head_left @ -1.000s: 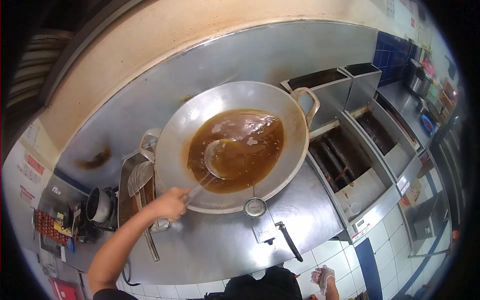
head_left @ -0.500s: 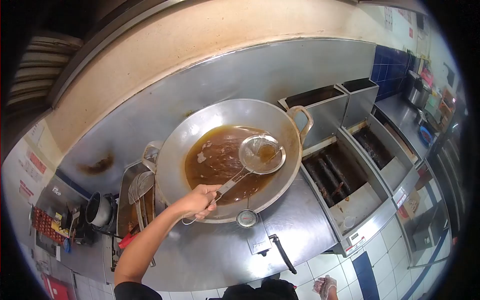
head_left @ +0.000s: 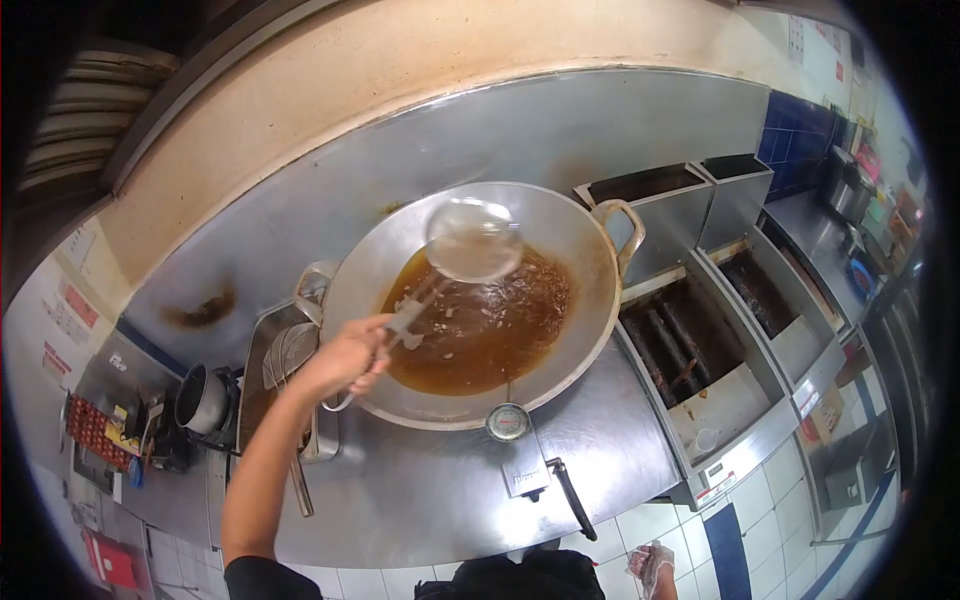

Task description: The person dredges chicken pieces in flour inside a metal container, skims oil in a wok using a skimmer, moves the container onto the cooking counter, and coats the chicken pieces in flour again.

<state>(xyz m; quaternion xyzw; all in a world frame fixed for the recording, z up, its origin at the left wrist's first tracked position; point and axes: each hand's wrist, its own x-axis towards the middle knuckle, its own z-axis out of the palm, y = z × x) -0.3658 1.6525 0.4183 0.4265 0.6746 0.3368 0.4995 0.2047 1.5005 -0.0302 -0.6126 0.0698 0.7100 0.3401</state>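
My left hand (head_left: 352, 358) is closed round the handle of a round mesh strainer (head_left: 474, 240), blurred by motion, held above the far part of a large metal wok (head_left: 590, 345). Brown oil (head_left: 470, 350) with small bits floating in it fills the bottom of the wok. Clipped at the wok's near rim is a dial thermometer (head_left: 508, 422). Low at the right, away from the wok, my right hand (head_left: 652, 566) wears a clear plastic glove; its fingers look curled, and what they hold, if anything, cannot be made out.
Right of the wok are fryer basins (head_left: 690, 340) with dark residue. A tray (head_left: 325, 440) with another strainer (head_left: 294, 350) stands at its left, beside a pot (head_left: 202, 400). A black lever (head_left: 572, 500) juts from the steel counter's front (head_left: 420, 500). Eggs (head_left: 95, 430) lie far left.
The strainer has moved from the right part of the wok up and left over its far part. My left hand has shifted left and away from me. My right hand stays low.
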